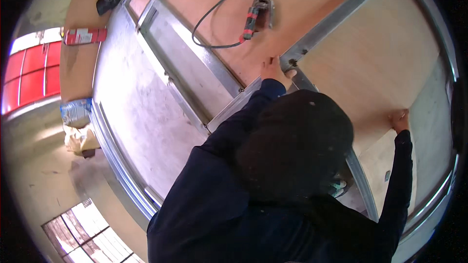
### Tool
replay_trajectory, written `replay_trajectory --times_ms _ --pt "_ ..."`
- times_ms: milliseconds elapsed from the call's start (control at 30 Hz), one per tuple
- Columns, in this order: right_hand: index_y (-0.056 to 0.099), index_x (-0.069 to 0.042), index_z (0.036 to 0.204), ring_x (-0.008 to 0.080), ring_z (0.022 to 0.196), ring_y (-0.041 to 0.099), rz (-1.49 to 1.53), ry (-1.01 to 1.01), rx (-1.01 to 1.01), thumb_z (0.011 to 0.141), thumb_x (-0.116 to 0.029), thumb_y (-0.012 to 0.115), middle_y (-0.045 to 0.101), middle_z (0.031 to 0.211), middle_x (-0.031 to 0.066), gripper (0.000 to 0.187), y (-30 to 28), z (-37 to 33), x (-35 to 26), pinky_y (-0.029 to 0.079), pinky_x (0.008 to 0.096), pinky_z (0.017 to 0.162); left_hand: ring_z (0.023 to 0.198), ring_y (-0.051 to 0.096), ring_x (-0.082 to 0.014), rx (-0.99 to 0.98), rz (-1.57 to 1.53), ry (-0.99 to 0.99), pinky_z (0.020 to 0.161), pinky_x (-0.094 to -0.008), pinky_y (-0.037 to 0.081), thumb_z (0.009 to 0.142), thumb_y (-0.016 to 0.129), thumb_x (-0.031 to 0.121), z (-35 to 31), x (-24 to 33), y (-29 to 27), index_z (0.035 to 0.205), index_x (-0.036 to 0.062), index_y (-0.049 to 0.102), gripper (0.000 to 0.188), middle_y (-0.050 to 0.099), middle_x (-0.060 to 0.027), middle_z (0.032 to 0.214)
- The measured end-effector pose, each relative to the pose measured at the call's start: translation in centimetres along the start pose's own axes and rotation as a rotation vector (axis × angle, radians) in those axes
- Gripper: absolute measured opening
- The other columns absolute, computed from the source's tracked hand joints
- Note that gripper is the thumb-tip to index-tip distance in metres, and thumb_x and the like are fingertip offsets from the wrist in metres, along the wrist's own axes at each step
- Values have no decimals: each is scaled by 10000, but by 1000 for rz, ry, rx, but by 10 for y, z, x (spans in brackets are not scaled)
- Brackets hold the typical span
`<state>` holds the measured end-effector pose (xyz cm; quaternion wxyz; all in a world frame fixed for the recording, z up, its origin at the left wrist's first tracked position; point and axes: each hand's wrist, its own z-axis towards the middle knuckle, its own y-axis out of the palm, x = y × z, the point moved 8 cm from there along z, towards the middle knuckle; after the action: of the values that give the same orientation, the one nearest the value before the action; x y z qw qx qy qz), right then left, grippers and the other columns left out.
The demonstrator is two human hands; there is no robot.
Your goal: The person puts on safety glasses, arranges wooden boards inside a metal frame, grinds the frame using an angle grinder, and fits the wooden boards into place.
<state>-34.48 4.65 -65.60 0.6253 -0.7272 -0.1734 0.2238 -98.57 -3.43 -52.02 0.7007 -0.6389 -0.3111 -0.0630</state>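
The grey metal frame lies flat in front of me, its straight bars meeting at angles, with dark, rough spots that I can make out at one joint. Alongside its long diagonal bar, a smooth tan sheet spreads flat, lightly shaded near one corner.

Dark-barred window down in the lower left, panes basically blown out white by the light. Further up there's a red panelled section with pale bars, could be a door or window, can't tell. Dull beige surface between them, wall or floor, honestly no clue.
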Motion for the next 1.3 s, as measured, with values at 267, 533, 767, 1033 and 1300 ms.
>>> replay_trajectory --times_ms 267,533,767,1033,1300 --pt "181 13 1306 240 609 610 117 381 146 734 -371 672 600 878 188 846 -27 -13 8 485 305 447 1074 376 -396 106 -34 -110 926 -477 292 718 653 344 -13 12 -16 1228 -6 373 679 396 -207 1178" --pt "189 -11 1347 327 942 563 340 699 6 616 -412 780 536 1061 238 1022 -41 1 -55 467 397 799 1062 369 -405 123 76 -52 944 -509 242 789 487 525 -20 7 -22 1251 -98 307 797 384 -255 1163" --pt "76 -92 1407 288 820 599 613 945 -39 626 -313 802 546 1046 223 1089 -29 -37 -7 525 394 540 1058 377 -390 75 48 -39 937 -498 248 768 479 572 -10 11 -22 1258 -102 312 850 388 -258 1168" --pt "-72 -218 1406 354 1122 448 808 1114 -199 663 -170 775 211 1406 209 1128 -5 -16 -53 491 486 731 1016 396 -382 63 87 -17 902 -491 275 741 510 578 -9 -4 -25 1248 -94 327 862 400 -245 1162" --pt "4 -136 1409 369 1113 459 655 968 -98 580 -215 836 323 1340 220 1177 -36 6 -74 484 521 764 1058 379 -401 34 93 -21 908 -506 260 755 490 594 -4 8 -31 1264 -89 301 873 387 -255 1195"
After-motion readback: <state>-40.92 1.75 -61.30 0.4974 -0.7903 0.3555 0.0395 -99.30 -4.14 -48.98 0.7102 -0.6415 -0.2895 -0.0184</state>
